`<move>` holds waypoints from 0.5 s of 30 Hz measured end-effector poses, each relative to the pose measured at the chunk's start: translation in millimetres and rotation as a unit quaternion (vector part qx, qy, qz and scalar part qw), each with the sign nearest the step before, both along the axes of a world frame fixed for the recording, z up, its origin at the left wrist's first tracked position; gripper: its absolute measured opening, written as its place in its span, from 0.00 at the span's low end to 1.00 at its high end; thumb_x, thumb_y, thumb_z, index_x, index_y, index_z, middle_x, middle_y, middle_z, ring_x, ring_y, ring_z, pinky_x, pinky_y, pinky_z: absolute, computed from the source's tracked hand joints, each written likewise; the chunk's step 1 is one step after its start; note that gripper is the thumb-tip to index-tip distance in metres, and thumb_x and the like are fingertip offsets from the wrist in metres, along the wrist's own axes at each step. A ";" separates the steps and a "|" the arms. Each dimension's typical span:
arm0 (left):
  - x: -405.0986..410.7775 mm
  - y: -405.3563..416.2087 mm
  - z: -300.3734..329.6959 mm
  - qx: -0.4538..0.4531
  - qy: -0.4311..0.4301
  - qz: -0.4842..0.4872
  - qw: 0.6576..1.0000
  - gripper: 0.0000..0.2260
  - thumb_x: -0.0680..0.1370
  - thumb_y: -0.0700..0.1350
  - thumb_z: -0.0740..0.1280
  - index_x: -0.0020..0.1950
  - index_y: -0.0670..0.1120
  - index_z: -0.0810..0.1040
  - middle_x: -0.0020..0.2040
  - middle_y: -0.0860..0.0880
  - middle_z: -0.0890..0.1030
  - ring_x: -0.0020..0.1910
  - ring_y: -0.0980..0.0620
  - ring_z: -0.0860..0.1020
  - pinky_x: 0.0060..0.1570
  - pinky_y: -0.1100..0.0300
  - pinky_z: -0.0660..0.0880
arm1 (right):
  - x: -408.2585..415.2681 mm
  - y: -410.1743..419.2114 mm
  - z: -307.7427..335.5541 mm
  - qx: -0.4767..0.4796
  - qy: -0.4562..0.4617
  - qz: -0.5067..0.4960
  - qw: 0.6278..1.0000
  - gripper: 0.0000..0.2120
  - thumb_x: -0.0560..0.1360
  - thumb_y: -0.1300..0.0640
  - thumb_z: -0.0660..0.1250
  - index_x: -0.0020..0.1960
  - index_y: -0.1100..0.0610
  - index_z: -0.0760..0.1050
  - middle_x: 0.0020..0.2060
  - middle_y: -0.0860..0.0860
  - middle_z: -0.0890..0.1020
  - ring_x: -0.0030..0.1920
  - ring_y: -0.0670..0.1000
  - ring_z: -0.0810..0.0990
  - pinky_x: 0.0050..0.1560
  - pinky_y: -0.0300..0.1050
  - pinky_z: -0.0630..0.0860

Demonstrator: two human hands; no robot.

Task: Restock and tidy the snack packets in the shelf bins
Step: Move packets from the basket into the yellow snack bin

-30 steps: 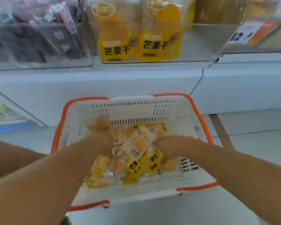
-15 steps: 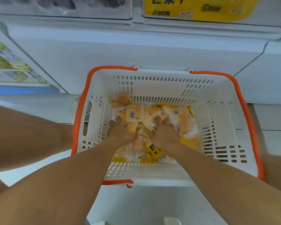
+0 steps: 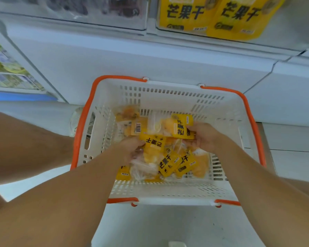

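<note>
Both hands are gripping: right hand (image 3: 202,138) pinching a yellow packet (image 3: 181,126), left hand (image 3: 132,148) seemingly clutching another packet (image 3: 152,145); we are gathering them flat, label-aligned.

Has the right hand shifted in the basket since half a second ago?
Yes. The right hand has moved from the pile's middle toward the basket's far right side, gripping a yellow packet.

**Hidden, cropped and blurred**

The two large yellow bags (image 3: 219,16) in the shelf bin are cut off by the top edge. The dark packets (image 3: 96,6) in the neighbouring bin are too blurred to identify. The left hand (image 3: 130,148) covers part of its packet (image 3: 152,146), and its fingertips sink out of sight among the pile. Both forearms run off the bottom edge.
</note>
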State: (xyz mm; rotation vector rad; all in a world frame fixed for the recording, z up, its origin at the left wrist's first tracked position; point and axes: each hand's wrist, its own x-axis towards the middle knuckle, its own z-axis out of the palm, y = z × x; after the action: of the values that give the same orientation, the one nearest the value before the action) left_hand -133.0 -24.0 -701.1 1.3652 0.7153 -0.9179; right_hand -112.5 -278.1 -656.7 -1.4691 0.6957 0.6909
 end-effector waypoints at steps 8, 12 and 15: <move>13.0 -11.5 20.8 -0.128 0.051 -0.028 0.990 0.18 0.84 0.54 0.56 0.53 0.45 0.82 0.44 0.45 0.83 0.42 0.45 0.83 0.45 0.50 0.81 | -9.1 2.1 -9.0 -0.004 0.015 0.108 0.994 0.12 0.85 0.60 0.58 0.64 0.60 0.77 0.58 0.57 0.84 0.53 0.55 0.85 0.47 0.54 0.83; 18.2 -20.6 24.2 -0.112 0.028 -0.146 0.982 0.25 0.74 0.66 0.67 0.62 0.49 0.80 0.60 0.47 0.83 0.50 0.50 0.82 0.48 0.56 0.79 | -8.8 14.9 -20.3 -0.033 -0.008 0.135 0.990 0.17 0.80 0.58 0.69 0.66 0.61 0.72 0.59 0.55 0.82 0.52 0.59 0.84 0.50 0.65 0.82; 19.5 -19.3 10.1 -0.025 -0.008 -0.224 0.974 0.47 0.59 0.47 0.85 0.74 0.48 0.68 0.69 0.47 0.76 0.60 0.52 0.78 0.52 0.58 0.77 | -15.0 16.8 -28.4 -0.001 0.036 0.126 0.991 0.29 0.73 0.59 0.76 0.70 0.52 0.68 0.62 0.48 0.75 0.57 0.53 0.81 0.44 0.55 0.84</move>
State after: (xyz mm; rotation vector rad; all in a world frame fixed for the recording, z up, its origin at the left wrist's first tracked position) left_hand -113.5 -43.3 -691.1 1.5162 0.3688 -1.2681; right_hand -127.5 -261.3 -685.1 -1.5551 0.5698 0.9410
